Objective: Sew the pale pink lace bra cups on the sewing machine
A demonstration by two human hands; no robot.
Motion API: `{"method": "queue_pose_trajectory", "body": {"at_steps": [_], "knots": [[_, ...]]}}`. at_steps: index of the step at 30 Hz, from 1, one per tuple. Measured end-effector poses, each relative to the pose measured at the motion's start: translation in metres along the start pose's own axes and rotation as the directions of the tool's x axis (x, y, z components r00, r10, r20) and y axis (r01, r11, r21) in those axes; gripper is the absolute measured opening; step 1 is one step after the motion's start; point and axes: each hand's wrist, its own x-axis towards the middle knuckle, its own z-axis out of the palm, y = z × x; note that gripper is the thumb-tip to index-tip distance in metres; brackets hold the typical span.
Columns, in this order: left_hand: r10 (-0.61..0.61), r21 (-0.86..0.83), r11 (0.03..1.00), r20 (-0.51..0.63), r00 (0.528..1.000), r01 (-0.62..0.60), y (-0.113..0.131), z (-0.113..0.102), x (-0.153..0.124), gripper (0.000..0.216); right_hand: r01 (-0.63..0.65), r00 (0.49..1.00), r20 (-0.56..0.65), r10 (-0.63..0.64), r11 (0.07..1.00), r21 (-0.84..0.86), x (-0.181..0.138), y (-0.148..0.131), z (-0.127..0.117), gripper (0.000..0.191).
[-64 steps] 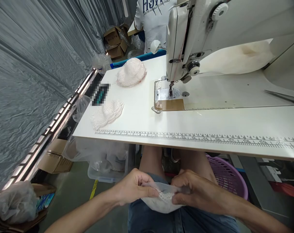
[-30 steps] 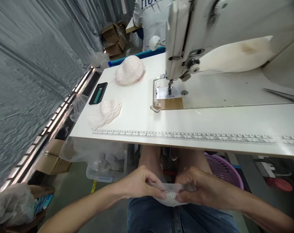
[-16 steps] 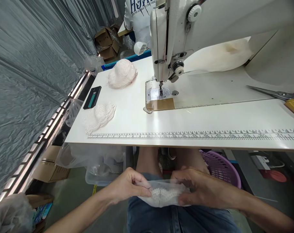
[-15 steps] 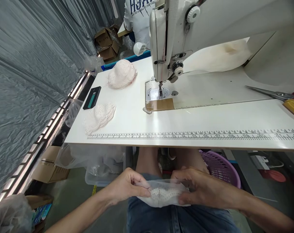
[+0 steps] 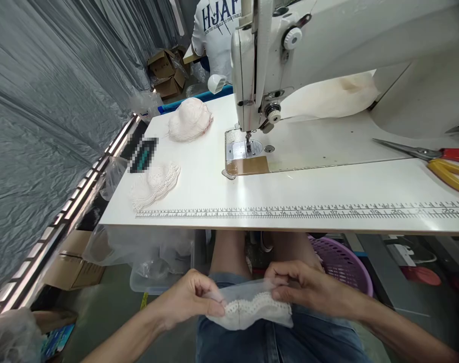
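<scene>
Over my lap, a small piece of white lace-trimmed fabric (image 5: 248,308) with a sheer layer along its top is stretched between both hands. My left hand (image 5: 194,298) pinches its left end between thumb and fingers. At the upper right part, my right hand (image 5: 303,287) is closed on the sheer layer and lace edge. A scalloped lace band runs across the piece, and its lower right corner hangs loose. On the table's left side lie a similar white lace piece (image 5: 156,185) and a rounded pale pink fabric piece (image 5: 190,119).
A sewing machine (image 5: 248,80) stands on the white table (image 5: 199,176), with a printed ruler (image 5: 290,213) along the front edge. Scissors (image 5: 428,154) lie at right. Below are a clear plastic bin (image 5: 150,282) and a purple basket (image 5: 343,262). A person (image 5: 218,40) sits beyond.
My right hand has shifted its grip up to the lace edge, leaving the lower right corner free. My left hand has moved slightly left, and the lace shows more plainly.
</scene>
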Motion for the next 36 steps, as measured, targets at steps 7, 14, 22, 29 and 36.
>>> {"method": "queue_pose_trajectory", "body": {"at_steps": [7, 14, 22, 29, 36], "knots": [[0.104, 0.034, 0.993, 0.262, 0.959, -0.117, -0.012, -0.007, 0.002, 0.037, 0.047, 0.993, -0.105, -0.048, 0.999, -0.016, -0.008, 0.010, 0.003, 0.034], [0.142, 0.060, 0.983, 0.335, 0.932, -0.171, -0.018, -0.012, 0.006, 0.043, -0.015, 0.982, -0.191, 0.009, 1.000, -0.028, -0.004, 0.032, 0.022, 0.031], [0.120, 0.051, 0.989, 0.297, 0.947, -0.141, -0.019, -0.017, 0.007, 0.043, -0.029, 0.996, -0.083, 0.032, 0.999, 0.042, 0.005, 0.026, 0.026, 0.040], [0.136, 0.046, 0.986, 0.315, 0.939, -0.158, -0.017, -0.022, 0.010, 0.035, -0.031, 0.996, -0.081, 0.032, 0.999, 0.010, 0.002, 0.013, 0.025, 0.028], [0.166, 0.026, 0.981, 0.386, 0.908, -0.191, -0.014, -0.017, 0.014, 0.037, -0.034, 0.994, -0.104, 0.020, 0.990, -0.136, 0.005, 0.004, 0.022, 0.030]]}}
